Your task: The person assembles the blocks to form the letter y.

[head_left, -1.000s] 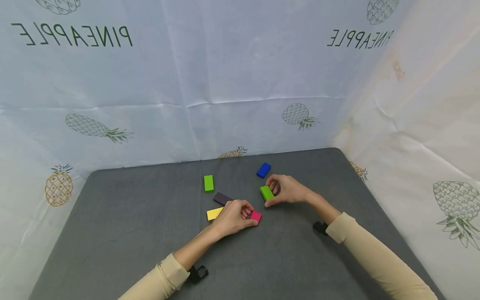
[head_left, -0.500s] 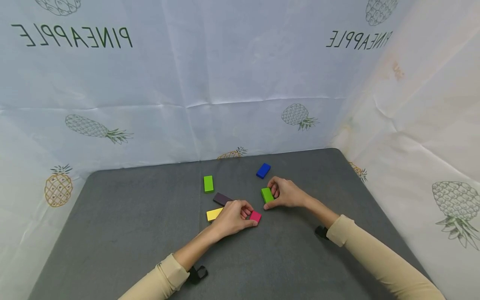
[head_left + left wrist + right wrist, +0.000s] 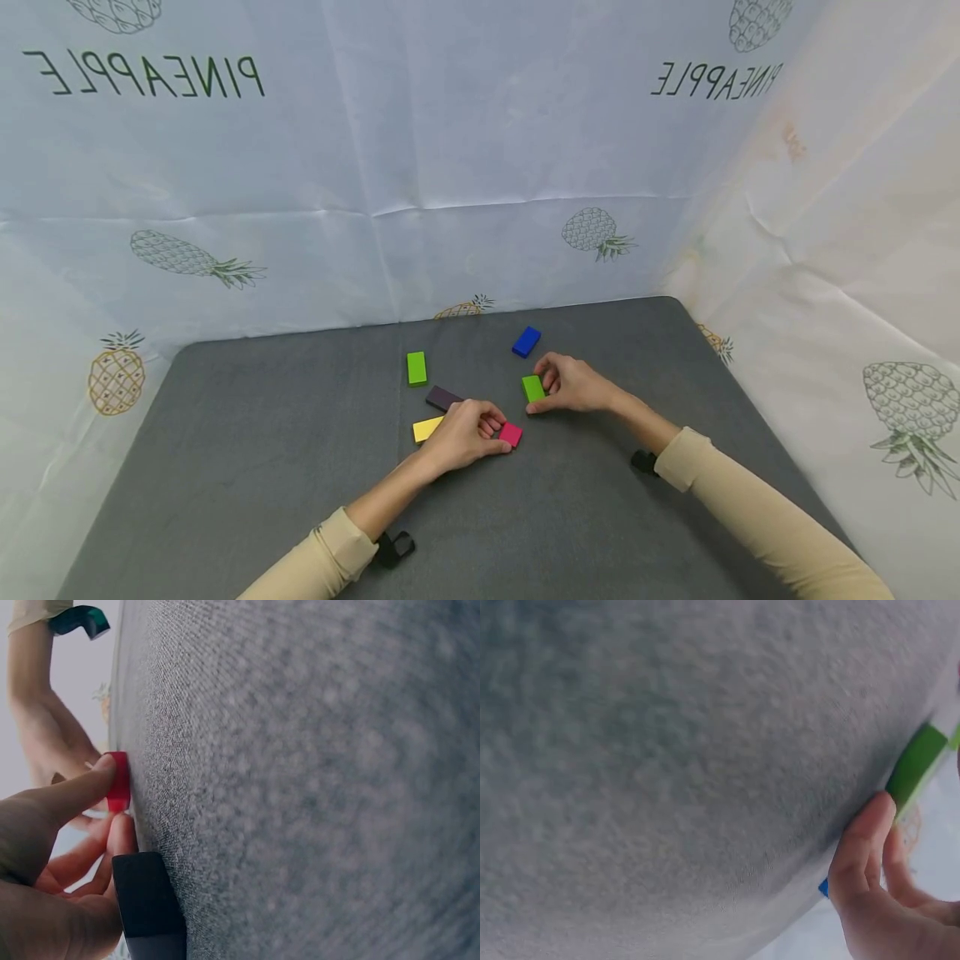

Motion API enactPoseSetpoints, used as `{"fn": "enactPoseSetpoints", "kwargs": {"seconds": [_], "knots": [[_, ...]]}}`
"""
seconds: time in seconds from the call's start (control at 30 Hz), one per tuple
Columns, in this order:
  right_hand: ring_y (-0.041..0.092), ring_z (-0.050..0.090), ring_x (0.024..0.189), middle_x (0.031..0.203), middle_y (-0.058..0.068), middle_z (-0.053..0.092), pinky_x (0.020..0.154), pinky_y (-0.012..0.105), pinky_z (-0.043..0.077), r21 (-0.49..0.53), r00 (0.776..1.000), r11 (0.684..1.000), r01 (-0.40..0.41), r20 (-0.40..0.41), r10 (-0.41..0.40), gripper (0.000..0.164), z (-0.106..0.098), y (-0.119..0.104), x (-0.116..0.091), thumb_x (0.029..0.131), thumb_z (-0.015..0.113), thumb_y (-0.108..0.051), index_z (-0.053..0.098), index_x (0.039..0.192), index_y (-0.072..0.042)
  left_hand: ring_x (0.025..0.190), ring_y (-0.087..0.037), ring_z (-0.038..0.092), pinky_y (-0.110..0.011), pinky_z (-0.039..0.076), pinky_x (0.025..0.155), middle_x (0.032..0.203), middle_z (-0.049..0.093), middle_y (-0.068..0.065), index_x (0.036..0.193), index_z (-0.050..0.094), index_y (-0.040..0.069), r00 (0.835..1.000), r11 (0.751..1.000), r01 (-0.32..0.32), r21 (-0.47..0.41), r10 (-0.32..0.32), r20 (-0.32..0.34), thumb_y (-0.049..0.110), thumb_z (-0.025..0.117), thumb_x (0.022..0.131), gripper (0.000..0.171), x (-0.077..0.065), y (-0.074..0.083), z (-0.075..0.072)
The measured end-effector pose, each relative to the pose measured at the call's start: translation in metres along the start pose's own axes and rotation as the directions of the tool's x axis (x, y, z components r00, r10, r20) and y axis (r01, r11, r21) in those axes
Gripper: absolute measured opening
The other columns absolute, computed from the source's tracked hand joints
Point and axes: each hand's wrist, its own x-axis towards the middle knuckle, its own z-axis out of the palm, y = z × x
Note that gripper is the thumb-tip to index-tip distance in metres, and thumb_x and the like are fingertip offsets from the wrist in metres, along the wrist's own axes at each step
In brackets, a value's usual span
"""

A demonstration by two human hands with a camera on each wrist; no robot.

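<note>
My left hand (image 3: 461, 435) pinches a small pink-red block (image 3: 511, 434) between thumb and fingertips near the middle of the grey table. The left wrist view shows the thumb on one side of the red block (image 3: 118, 782) and fingertips by its other side. To the right and farther back, my right hand (image 3: 573, 385) holds a bright green rectangular block (image 3: 533, 388) by its edges. In the right wrist view this green block (image 3: 916, 765) sits at the fingertips. A dark purple block (image 3: 444, 397) and a yellow block (image 3: 426, 429), both partly covered, lie beside the left hand.
A second green block (image 3: 416, 368) lies farther back on the left. Behind the right hand is a blue block (image 3: 527, 342). The grey table (image 3: 285, 467) ends at a white pineapple-print cloth (image 3: 480, 150) hanging at the back and sides.
The right hand shifts slightly toward the person with the green block, which turns a little, then moves back slightly. The left hand and pink-red block hardly move.
</note>
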Motion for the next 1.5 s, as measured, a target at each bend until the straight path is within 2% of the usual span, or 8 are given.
{"fn": "enactPoseSetpoints", "kwargs": {"seconds": [0.17,0.27,0.5,0.63,0.8,0.97,1.3,1.5], "knots": [[0.016,0.068,0.091,0.111,0.018,0.07,0.081,0.026,0.056,0.172,0.996,0.985,-0.024,0.092,0.008,0.051,-0.01,0.008,0.005,0.097,0.082,-0.016,0.062,0.139,0.005,0.082,-0.013,0.068,-0.018,0.053,0.073,0.094,0.076,-0.007,0.11,0.078,-0.001,1.0,1.0,0.001,-0.011,-0.001,-0.001,0.014,0.093,0.087,0.032,0.0,-0.001,-0.001],[0.015,0.068,0.09,0.111,0.017,0.071,0.08,0.025,0.055,0.22,0.994,0.974,-0.044,0.112,0.02,0.049,-0.013,0.011,0.007,0.099,0.079,-0.013,0.063,0.141,0.006,0.081,-0.011,0.068,-0.017,0.053,0.073,0.094,0.076,-0.007,0.11,0.078,0.0,1.0,1.0,0.002,-0.01,-0.002,0.0,0.014,0.093,0.087,0.031,0.001,-0.002,0.0],[0.015,0.066,0.086,0.105,0.017,0.071,0.077,0.025,0.054,0.194,0.993,0.981,-0.021,0.117,-0.002,0.049,-0.013,0.011,0.01,0.097,0.082,-0.013,0.066,0.139,0.006,0.08,-0.008,0.066,-0.017,0.054,0.073,0.094,0.076,-0.006,0.11,0.078,0.0,1.0,1.0,-0.001,-0.004,0.001,-0.002,0.014,0.093,0.086,0.031,0.0,-0.002,0.0],[0.016,0.064,0.087,0.106,0.016,0.067,0.077,0.025,0.053,0.159,0.987,0.987,0.003,0.155,-0.028,0.056,-0.014,0.011,0.012,0.093,0.086,-0.013,0.065,0.142,0.004,0.081,-0.012,0.068,-0.018,0.053,0.073,0.094,0.076,-0.006,0.11,0.078,-0.001,1.0,1.0,0.002,-0.005,-0.002,-0.002,0.014,0.093,0.086,0.032,0.0,-0.001,0.0],[0.016,0.062,0.088,0.109,0.016,0.062,0.078,0.023,0.053,0.165,0.976,0.986,0.036,0.205,-0.07,0.064,-0.018,0.012,0.011,0.089,0.089,-0.009,0.062,0.145,0.006,0.082,-0.012,0.067,-0.018,0.053,0.073,0.094,0.076,-0.007,0.111,0.078,-0.001,1.0,1.0,0.006,-0.01,-0.006,0.003,0.014,0.092,0.087,0.032,0.0,-0.001,0.0],[0.015,0.062,0.088,0.111,0.018,0.064,0.078,0.023,0.054,0.142,0.98,0.988,0.062,0.177,-0.087,0.062,-0.017,0.015,0.009,0.088,0.089,-0.01,0.062,0.142,0.007,0.082,-0.012,0.067,-0.018,0.053,0.073,0.094,0.075,-0.007,0.111,0.078,-0.001,1.0,1.0,0.007,-0.009,-0.007,0.005,0.014,0.092,0.087,0.031,0.0,-0.001,0.0],[0.007,0.064,0.083,0.101,0.008,0.073,0.077,0.021,0.055,-0.038,0.995,0.995,0.09,0.045,-0.089,0.058,-0.009,0.01,0.003,0.083,0.094,-0.025,0.07,0.129,0.003,0.082,-0.013,0.067,-0.018,0.052,0.073,0.094,0.075,-0.006,0.11,0.078,-0.001,1.0,1.0,0.01,-0.013,-0.01,0.003,0.013,0.093,0.087,0.031,0.001,0.0,-0.001],[0.006,0.063,0.08,0.096,0.007,0.073,0.075,0.021,0.054,-0.029,0.995,0.995,0.094,0.016,-0.094,0.054,0.0,0.005,-0.001,0.083,0.093,-0.029,0.072,0.123,0.002,0.08,-0.01,0.065,-0.019,0.052,0.072,0.092,0.075,-0.005,0.109,0.078,0.0,1.0,1.0,0.014,0.001,-0.014,0.0,0.014,0.093,0.087,0.031,0.0,0.0,0.0]]}}
